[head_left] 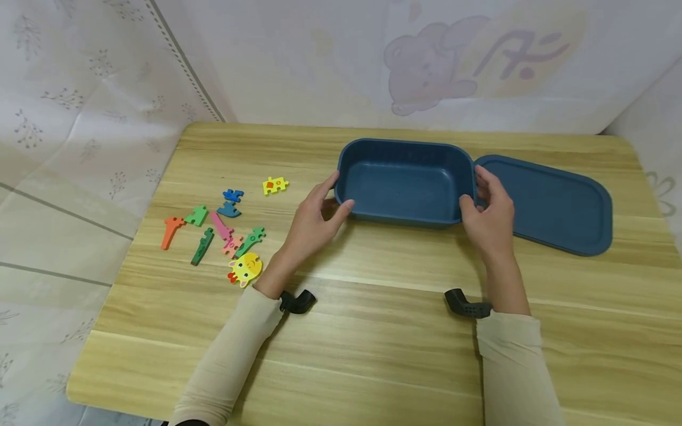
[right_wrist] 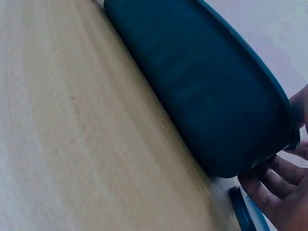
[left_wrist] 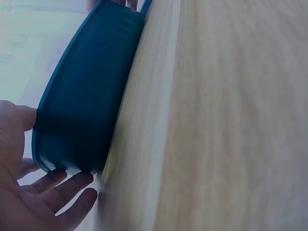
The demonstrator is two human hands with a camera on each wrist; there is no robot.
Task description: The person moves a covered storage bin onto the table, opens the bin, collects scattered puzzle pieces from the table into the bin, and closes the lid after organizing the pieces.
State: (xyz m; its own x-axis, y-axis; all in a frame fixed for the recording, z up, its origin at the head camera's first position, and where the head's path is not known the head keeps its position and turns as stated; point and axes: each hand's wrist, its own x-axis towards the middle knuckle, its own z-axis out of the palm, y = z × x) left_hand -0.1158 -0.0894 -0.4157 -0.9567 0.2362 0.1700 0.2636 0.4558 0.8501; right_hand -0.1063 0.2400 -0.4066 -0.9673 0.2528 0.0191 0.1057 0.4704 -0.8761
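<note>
A dark blue plastic box (head_left: 402, 186), rectangular with rounded corners and nothing inside, sits at the back middle of the table. My left hand (head_left: 314, 222) holds its left end, thumb at the front rim and fingers along the end wall. At the opposite end my right hand (head_left: 491, 216) grips the box, its thumb over the rim and fingers against the outer side. Both wrist views show the fingertips at the box wall (left_wrist: 86, 91), low near the tabletop. Behind my right hand lies the matching blue lid (head_left: 559, 204), flat on the table.
Several colourful puzzle pieces lie loose at the left of the wooden table (head_left: 373, 343), among them a yellow animal face (head_left: 247, 268), an orange piece (head_left: 171, 231) and a yellow piece (head_left: 274, 186) set apart. A patterned curtain (head_left: 298, 65) hangs along the back.
</note>
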